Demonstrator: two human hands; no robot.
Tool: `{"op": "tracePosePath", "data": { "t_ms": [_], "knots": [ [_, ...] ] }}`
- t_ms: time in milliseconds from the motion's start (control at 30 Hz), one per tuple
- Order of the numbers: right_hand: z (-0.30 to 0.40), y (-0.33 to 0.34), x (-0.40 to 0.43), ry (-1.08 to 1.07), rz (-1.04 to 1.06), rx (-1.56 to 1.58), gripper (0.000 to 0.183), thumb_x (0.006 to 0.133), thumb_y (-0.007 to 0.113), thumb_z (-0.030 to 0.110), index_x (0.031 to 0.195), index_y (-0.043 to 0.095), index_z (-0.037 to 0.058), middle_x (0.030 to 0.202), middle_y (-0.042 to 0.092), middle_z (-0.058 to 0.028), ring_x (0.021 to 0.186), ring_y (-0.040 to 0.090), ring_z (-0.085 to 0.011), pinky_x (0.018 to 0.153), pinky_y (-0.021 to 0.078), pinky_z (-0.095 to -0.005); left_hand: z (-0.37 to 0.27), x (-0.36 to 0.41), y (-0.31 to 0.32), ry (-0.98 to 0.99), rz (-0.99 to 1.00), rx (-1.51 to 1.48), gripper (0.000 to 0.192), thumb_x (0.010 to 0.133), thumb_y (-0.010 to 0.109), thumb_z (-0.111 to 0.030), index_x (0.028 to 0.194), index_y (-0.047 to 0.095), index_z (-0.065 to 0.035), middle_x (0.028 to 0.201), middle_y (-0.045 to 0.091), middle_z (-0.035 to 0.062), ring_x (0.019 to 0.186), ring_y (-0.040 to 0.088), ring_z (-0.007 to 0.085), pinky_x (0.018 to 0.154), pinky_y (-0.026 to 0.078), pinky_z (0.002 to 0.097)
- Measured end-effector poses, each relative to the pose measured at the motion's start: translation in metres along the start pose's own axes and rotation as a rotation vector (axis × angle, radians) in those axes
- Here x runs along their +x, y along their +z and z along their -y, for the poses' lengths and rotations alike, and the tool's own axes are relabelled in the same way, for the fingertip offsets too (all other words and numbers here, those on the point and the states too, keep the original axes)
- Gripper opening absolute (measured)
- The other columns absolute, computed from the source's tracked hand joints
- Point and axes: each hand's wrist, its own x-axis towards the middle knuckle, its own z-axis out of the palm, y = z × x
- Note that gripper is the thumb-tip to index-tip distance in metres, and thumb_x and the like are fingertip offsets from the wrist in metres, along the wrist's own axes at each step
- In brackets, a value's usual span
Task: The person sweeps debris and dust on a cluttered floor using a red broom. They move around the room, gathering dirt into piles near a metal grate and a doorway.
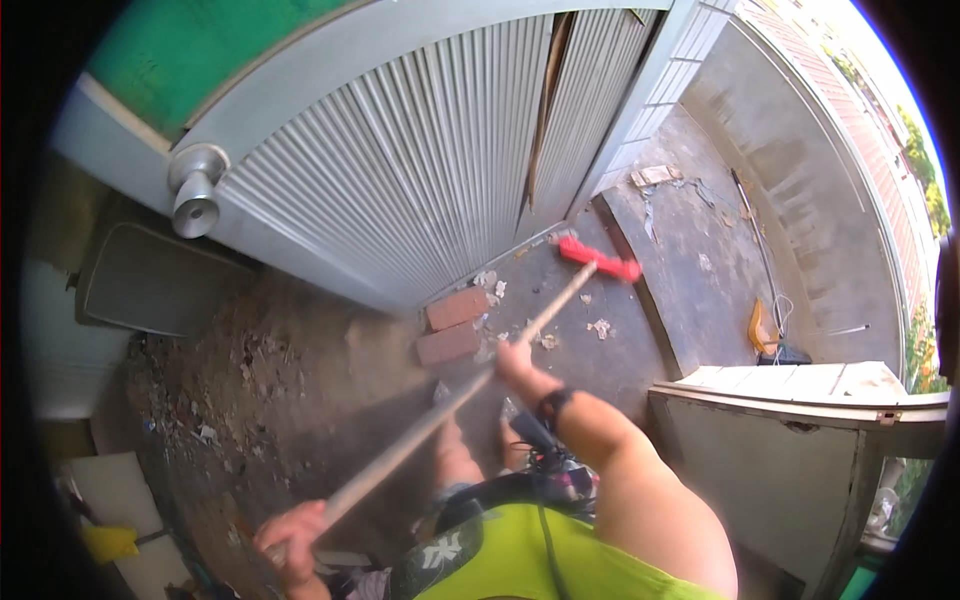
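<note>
A push broom's wooden handle (420,429) slants across the view from lower left to upper right. My left hand (294,536) grips its upper end, low at the left. Further along the shaft, my right hand (516,361) is closed around it, with a dark band on the wrist. The red broom head (600,260) rests on the grey floor close to a raised threshold (637,277). Its bristles are hard to make out. Scraps of pale debris (600,328) lie on the floor near the shaft.
A grey ribbed door (390,150) with a round knob (196,204) stands ajar, its panel split. Two red bricks (453,327) sit at its foot. Rubble (255,375) covers the floor at left. A low wall with a sill (757,450) is at right; a pole (756,225) lies outside.
</note>
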Motion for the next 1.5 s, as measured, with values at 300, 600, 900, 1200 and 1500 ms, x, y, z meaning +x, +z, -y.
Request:
{"op": "tracePosePath", "data": {
  "t_ms": [300, 600, 900, 1200, 1500],
  "knots": [
    [0.046, -0.060, 0.062, -0.237, -0.110, -0.024, 0.038, 0.067, 0.049, 0.014, 0.092, 0.039, -0.0133, 0.077, 0.053, -0.0200, 0.068, 0.055, -0.0279, 0.058, 0.0452, -0.0391, 0.020, -0.025, 0.070, -0.091, 0.006, -0.100, 0.015, 0.070, 0.045, -0.014, 0.064, 0.048, -0.0006, 0.068, 0.056, 0.0146, 0.073, 0.056, 0.0272, 0.069, 0.044, 0.0368],
    [-0.014, -0.038, -0.011, -0.256, -0.054, -0.135, 0.053, 0.068, 0.050, 0.023, 0.105, 0.029, -0.0079, 0.097, 0.042, -0.0216, 0.086, 0.047, -0.0299, 0.077, 0.0382, -0.0331, 0.046, -0.086, 0.024, -0.461, -0.348, -0.360, 0.009, 0.071, 0.046, -0.014, 0.068, 0.046, -0.0051, 0.066, 0.051, 0.0090, 0.071, 0.051, 0.0209, 0.077, 0.039, 0.0425],
    [0.015, -0.037, 0.133, -0.213, -0.007, -0.496, 0.030, 0.069, 0.053, 0.024, 0.091, 0.050, 0.0032, 0.076, 0.056, -0.0101, 0.068, 0.057, -0.0214, 0.051, 0.0437, -0.0343, 0.091, -0.044, 0.118, -0.377, -0.251, -0.354, 0.008, 0.070, 0.043, -0.009, 0.065, 0.045, -0.0018, 0.075, 0.054, 0.0148, 0.081, 0.053, 0.0260, 0.079, 0.038, 0.0413],
    [-0.002, -0.049, -0.099, -0.086, 0.143, 0.286, 0.021, 0.074, 0.040, 0.020, 0.072, 0.047, 0.0008, 0.059, 0.046, -0.0047, 0.054, 0.048, -0.0168, 0.044, 0.0392, -0.0303, 0.024, -0.105, -0.033, -0.174, -0.177, -0.335, 0.016, 0.070, 0.045, -0.020, 0.067, 0.042, -0.0046, 0.063, 0.050, 0.0107, 0.067, 0.049, 0.0219, 0.074, 0.040, 0.0428],
    [-0.026, -0.053, -0.046, 0.077, 0.399, 0.626, 0.023, 0.073, 0.042, 0.023, 0.078, 0.044, 0.0007, 0.063, 0.050, -0.0112, 0.052, 0.051, -0.0232, 0.045, 0.0445, -0.0331, 0.002, -0.065, 0.031, -0.026, 0.066, -0.327, 0.013, 0.059, 0.046, -0.012, 0.051, 0.040, -0.0030, 0.052, 0.053, 0.0116, 0.061, 0.055, 0.0271, 0.071, 0.042, 0.0461]
  ]
}}
